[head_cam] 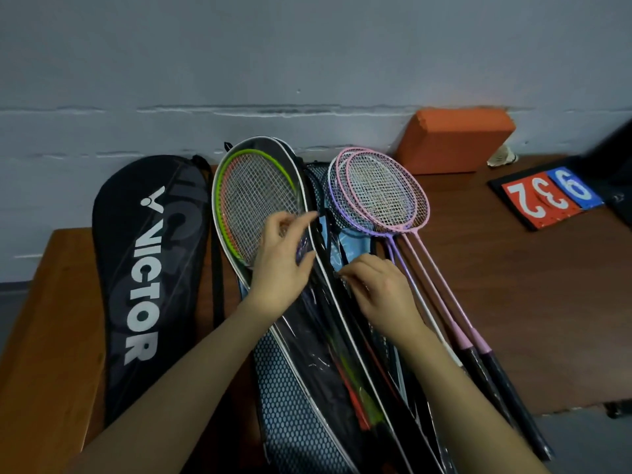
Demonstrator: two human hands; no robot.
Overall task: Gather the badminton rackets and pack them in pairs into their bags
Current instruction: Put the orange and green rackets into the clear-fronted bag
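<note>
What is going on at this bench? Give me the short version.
A person is packing badminton rackets into bags. The left hand rests on a clear-fronted racket bag holding a green and an orange racket, while the right hand pinches something small and dark at the bag's edge, probably the zipper pull. Pink and purple rackets lie loose beside it, not yet bagged. A black Victor bag lies to the left on the wooden bench.

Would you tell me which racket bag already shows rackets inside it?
The clear-fronted bag under both hands, showing green and orange rackets; the black Victor bag is opaque.
</note>
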